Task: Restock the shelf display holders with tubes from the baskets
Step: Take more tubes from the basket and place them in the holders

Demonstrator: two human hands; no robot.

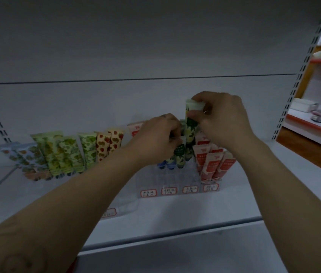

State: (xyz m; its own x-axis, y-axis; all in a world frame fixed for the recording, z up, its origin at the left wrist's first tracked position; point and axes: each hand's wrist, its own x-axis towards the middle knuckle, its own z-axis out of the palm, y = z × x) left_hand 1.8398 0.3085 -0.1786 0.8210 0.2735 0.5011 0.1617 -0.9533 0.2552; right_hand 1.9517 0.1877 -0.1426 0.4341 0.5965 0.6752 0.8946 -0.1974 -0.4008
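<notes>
The right hand [220, 117] is pinching a green tube [191, 123] by its top, the left hand [155, 136] gripping a second tube [180, 153] just below.

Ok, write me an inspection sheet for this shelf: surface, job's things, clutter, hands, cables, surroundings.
Surface: white shelf, carrying racks of tubes.
Job's things: clear holder with price labels along its front and its front slots unfilled; red tubes standing in its right side; tall green tube upright, higher than the rest; second green tube standing in the holder; fruit-patterned tubes racked to the left. Baskets not in view.
Clutter: nothing seen.
Hands: right hand pinches the tall green tube's top; left hand grips the second green tube near its top.
Cables: nothing seen.
Surroundings: white back panel; slotted upright at right; red-edged neighbouring shelf beyond it.
</notes>
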